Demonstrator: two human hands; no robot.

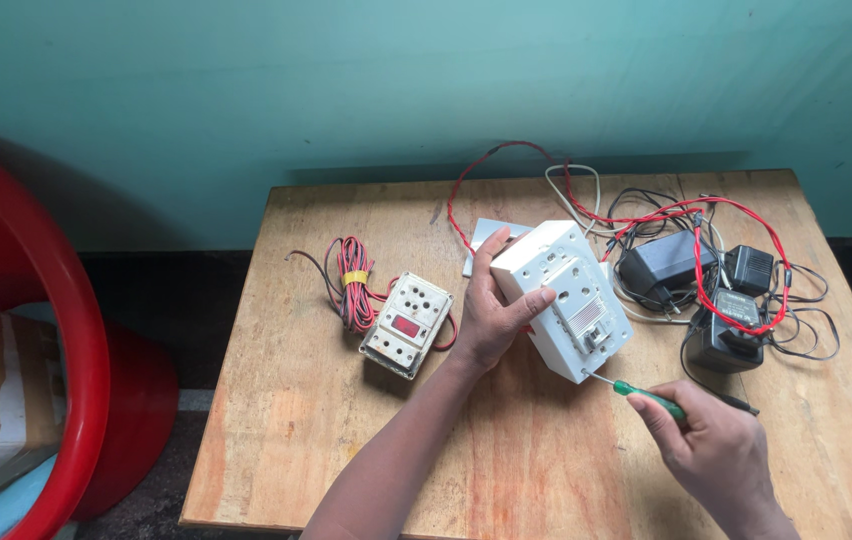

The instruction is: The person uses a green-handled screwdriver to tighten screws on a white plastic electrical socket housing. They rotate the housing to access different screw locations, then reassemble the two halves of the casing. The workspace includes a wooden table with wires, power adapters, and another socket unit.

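My left hand [491, 310] grips a white electrical socket box [566, 298], holding it tilted up off the wooden table [346, 450]. My right hand [711, 450] holds a green-handled screwdriver [646, 398]. Its metal tip touches the lower front corner of the box. The box face shows socket holes and a switch. A red wire runs from behind the box.
A second, dirtier socket board [408, 323] with a red indicator lies left of my hand, beside a coiled red-and-black wire [351, 283]. Black power adapters [711, 295] and tangled cables sit at the right. A flat grey plate [486, 235] lies behind the box. A red plastic chair [66, 360] stands left.
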